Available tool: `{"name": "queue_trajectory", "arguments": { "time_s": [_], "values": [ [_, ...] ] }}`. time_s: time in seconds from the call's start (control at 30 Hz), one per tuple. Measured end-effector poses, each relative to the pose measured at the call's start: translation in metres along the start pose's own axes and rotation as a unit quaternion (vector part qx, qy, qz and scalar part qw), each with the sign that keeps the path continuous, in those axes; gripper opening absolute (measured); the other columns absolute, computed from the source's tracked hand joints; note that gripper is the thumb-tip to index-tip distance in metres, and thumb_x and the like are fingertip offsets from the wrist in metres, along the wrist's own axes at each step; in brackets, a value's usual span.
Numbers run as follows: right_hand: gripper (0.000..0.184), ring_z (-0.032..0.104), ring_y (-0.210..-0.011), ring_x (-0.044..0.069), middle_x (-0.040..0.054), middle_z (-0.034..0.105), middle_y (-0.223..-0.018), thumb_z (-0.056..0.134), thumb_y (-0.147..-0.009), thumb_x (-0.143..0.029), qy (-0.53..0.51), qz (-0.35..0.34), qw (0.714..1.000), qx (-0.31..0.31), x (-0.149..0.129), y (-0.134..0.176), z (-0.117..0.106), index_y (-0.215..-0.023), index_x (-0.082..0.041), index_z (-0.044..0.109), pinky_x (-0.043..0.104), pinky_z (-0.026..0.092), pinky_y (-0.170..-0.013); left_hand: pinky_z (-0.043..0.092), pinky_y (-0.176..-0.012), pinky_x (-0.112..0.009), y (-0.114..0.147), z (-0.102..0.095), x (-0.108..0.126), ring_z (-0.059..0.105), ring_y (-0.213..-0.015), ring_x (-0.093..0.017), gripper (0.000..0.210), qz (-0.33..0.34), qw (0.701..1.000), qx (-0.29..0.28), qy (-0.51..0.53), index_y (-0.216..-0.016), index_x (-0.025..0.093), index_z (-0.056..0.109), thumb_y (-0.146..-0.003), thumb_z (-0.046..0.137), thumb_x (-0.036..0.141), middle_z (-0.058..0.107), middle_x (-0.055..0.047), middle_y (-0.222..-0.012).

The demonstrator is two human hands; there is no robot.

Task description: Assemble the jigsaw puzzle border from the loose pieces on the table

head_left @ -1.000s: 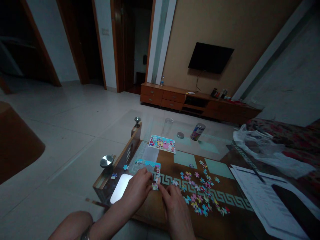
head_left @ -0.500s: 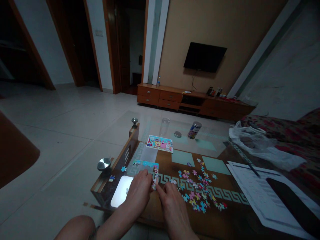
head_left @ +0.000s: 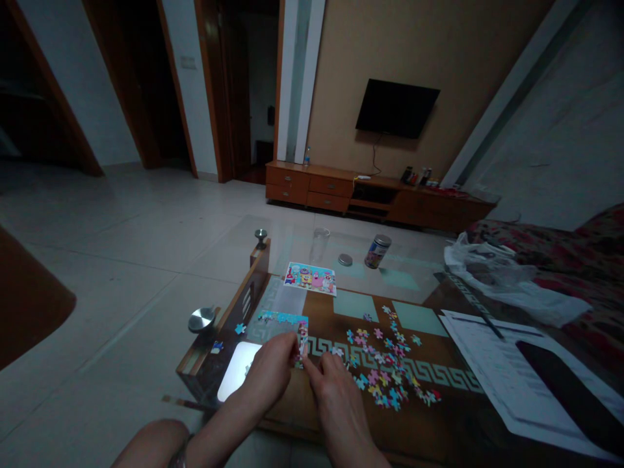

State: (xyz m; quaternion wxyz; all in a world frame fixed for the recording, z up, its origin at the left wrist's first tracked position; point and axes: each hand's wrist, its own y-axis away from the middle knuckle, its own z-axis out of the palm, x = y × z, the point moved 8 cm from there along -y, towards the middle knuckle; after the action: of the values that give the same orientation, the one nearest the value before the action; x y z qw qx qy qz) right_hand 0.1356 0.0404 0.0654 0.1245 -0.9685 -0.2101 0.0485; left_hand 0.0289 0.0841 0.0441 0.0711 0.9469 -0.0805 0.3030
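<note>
Joined jigsaw pieces (head_left: 303,330) form a corner on the glass table, with a blue row (head_left: 283,318) along the top and a column down the right side. My left hand (head_left: 275,361) is closed, its curled fingertips at the column's lower part and mostly hidden by the hand. Against the column's bottom end presses the thumb side of my right hand (head_left: 335,387), its other fingers bent. Loose jigsaw pieces (head_left: 385,357) lie scattered to the right. Beyond the corner is a cartoon picture sheet (head_left: 311,279).
A bright white rectangle (head_left: 236,370) is by my left forearm. Farther back are a clear cup (head_left: 320,244), a round lid (head_left: 345,260) and a printed can (head_left: 377,252). At right lie papers (head_left: 492,364), a dark phone-like slab (head_left: 560,390) and a plastic bag (head_left: 511,273).
My left hand has turned slightly at the wrist, lifting its knuckles a little beside the column. My right hand stays nearly in place. The whole view has shifted slightly.
</note>
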Motion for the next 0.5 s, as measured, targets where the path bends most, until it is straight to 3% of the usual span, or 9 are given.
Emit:
{"name": "queue_trajectory", "arguments": {
  "time_s": [0.3, 0.5],
  "values": [
    [0.041, 0.059, -0.079, 0.020, 0.0043, 0.064, -0.086, 0.059, -0.080, -0.002, -0.009, 0.008, 1.000, 0.005, 0.001, 0.000, -0.001, -0.111, -0.028, 0.066, 0.027, 0.043, -0.063, 0.040, -0.067, -0.025, -0.004, -0.003, -0.012, 0.061, -0.078, -0.017, 0.012, -0.002, 0.999, -0.022, 0.036, -0.078, 0.018, 0.063, -0.076, 0.053, 0.012, 0.068, -0.002, -0.080],
    [0.041, 0.060, -0.081, 0.021, 0.0042, 0.065, -0.089, 0.061, -0.081, -0.006, -0.003, 0.010, 1.000, -0.022, 0.002, 0.000, 0.000, -0.114, -0.029, 0.065, 0.027, 0.044, -0.065, 0.040, -0.068, -0.027, 0.011, -0.010, -0.021, 0.062, -0.078, -0.019, 0.014, 0.000, 0.999, -0.044, 0.001, -0.074, 0.020, 0.066, -0.071, 0.054, 0.011, 0.070, -0.002, -0.079]
  ]
}}
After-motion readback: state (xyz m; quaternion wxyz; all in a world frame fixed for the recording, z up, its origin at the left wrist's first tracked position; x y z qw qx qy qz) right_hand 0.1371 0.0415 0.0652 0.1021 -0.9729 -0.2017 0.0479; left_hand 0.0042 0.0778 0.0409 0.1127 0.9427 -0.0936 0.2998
